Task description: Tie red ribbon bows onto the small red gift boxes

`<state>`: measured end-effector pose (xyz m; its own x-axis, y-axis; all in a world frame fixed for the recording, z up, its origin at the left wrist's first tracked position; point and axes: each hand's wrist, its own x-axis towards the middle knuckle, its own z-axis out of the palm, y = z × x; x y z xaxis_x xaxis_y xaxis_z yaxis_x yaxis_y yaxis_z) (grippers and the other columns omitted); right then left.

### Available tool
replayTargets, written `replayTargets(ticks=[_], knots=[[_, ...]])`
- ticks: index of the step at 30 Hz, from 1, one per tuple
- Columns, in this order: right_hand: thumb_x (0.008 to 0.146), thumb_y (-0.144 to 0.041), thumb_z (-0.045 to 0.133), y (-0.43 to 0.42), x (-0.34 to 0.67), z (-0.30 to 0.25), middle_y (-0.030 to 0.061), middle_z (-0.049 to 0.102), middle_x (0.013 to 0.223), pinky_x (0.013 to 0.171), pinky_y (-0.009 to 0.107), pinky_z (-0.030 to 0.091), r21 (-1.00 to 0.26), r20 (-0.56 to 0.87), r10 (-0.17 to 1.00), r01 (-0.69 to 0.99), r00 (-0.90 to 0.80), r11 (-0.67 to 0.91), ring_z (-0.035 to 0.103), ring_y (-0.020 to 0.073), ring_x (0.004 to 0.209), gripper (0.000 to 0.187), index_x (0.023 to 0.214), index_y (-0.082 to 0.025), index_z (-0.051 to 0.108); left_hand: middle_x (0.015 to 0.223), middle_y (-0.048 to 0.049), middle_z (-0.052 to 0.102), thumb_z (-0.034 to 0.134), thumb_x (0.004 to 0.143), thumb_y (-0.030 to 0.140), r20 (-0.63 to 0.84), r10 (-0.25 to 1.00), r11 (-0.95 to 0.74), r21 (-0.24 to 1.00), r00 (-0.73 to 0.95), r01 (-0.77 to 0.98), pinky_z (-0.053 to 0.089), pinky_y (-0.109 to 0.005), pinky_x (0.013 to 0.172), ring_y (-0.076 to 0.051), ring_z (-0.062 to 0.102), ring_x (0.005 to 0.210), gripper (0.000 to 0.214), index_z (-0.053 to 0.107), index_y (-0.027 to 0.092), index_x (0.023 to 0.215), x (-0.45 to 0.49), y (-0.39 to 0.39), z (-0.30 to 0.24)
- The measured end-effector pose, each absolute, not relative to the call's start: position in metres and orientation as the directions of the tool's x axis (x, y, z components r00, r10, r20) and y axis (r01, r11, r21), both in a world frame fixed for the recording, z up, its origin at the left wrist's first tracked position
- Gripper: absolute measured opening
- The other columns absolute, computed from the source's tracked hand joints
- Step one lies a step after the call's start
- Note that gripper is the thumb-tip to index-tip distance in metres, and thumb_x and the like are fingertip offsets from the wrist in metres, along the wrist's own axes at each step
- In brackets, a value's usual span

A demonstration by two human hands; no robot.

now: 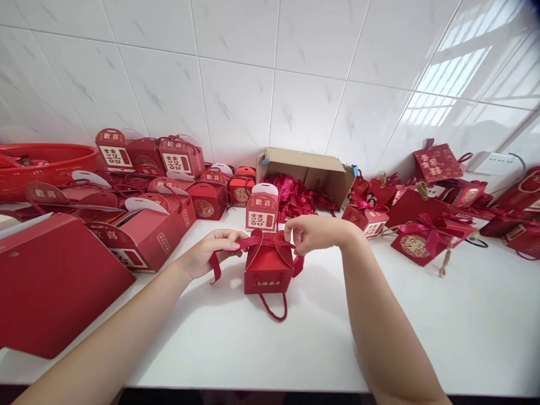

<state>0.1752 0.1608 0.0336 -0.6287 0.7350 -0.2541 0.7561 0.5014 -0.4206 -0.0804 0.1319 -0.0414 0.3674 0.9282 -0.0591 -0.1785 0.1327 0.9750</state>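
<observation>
A small red gift box stands upright on the white table in front of me, its curved top flaps folded together. A twisted cord handle hangs from its front onto the table. Red ribbon runs across the top of the box. To the left of the box, my left hand pinches one length of this ribbon, whose tail droops below the fingers. At the box's upper right, my right hand has its fingers closed on the ribbon's other side, with the fingertips partly hidden.
A cardboard carton full of loose ribbon lies against the tiled wall. Red boxes crowd the left, beside a red basin. Finished-looking boxes with bows stand on the right. A white power strip sits by the wall.
</observation>
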Motion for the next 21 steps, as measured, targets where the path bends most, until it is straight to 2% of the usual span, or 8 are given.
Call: replayTargets(ticks=[3,6,9,12,17,21], knots=[[0.064,-0.018,0.059,0.161,0.176,0.034,0.0001,0.065,0.081,0.048,0.021,0.037,-0.38,-0.215,0.788,0.793,-0.577,0.477,0.057,0.0133,0.065,0.024,0.088,-0.022,0.064,0.083,-0.0031,0.063,0.071,0.058,0.017,-0.051,0.928,0.127,0.974,0.369,-0.185,0.043,-0.026,0.067,-0.016,0.054,0.072,0.03,0.043,0.016,0.049,-0.08,0.132,-0.042],[0.068,-0.019,0.056,0.16,0.175,0.036,0.0017,0.063,0.071,0.047,0.023,0.034,-0.367,-0.142,0.835,0.812,-0.532,0.454,0.053,0.0137,0.06,0.013,0.076,-0.019,0.067,0.085,-0.0039,0.063,0.071,0.058,0.017,-0.054,0.929,0.13,0.973,0.366,-0.188,0.043,-0.027,0.067,-0.017,0.055,0.073,0.03,0.042,0.016,0.049,-0.079,0.131,-0.042],[0.067,-0.018,0.06,0.157,0.175,0.038,0.0038,0.066,0.077,0.051,0.024,0.038,-0.387,-0.09,0.834,0.791,-0.544,0.474,0.057,0.0159,0.067,0.009,0.071,-0.018,0.068,0.079,-0.0031,0.062,0.07,0.058,0.017,-0.049,0.922,0.135,0.97,0.383,-0.201,0.043,-0.027,0.067,-0.017,0.055,0.072,0.031,0.041,0.016,0.049,-0.079,0.13,-0.041],[0.065,-0.02,0.064,0.154,0.176,0.04,0.0032,0.07,0.088,0.059,0.023,0.043,-0.416,-0.05,0.799,0.74,-0.599,0.528,0.061,0.0181,0.079,0.012,0.076,-0.02,0.071,0.064,-0.0001,0.055,0.069,0.059,0.016,-0.054,0.915,0.152,0.964,0.399,-0.217,0.043,-0.027,0.066,-0.015,0.053,0.066,0.032,0.039,0.017,0.049,-0.079,0.13,-0.041],[0.067,-0.022,0.065,0.152,0.179,0.044,0.001,0.071,0.082,0.068,0.024,0.047,-0.452,-0.087,0.746,0.693,-0.661,0.562,0.063,0.0178,0.081,0.007,0.072,-0.021,0.07,0.058,0.0007,0.05,0.069,0.059,0.017,-0.056,0.922,0.144,0.968,0.383,-0.205,0.042,-0.028,0.063,-0.014,0.049,0.06,0.032,0.039,0.018,0.049,-0.078,0.13,-0.04],[0.066,-0.019,0.067,0.153,0.178,0.041,0.0021,0.071,0.092,0.069,0.023,0.048,-0.489,-0.14,0.755,0.708,-0.641,0.51,0.064,0.0187,0.085,0.013,0.079,-0.02,0.066,0.059,-0.0007,0.052,0.07,0.06,0.02,-0.044,0.918,0.127,0.974,0.395,-0.186,0.041,-0.029,0.062,-0.016,0.051,0.061,0.033,0.039,0.018,0.048,-0.077,0.13,-0.04]])
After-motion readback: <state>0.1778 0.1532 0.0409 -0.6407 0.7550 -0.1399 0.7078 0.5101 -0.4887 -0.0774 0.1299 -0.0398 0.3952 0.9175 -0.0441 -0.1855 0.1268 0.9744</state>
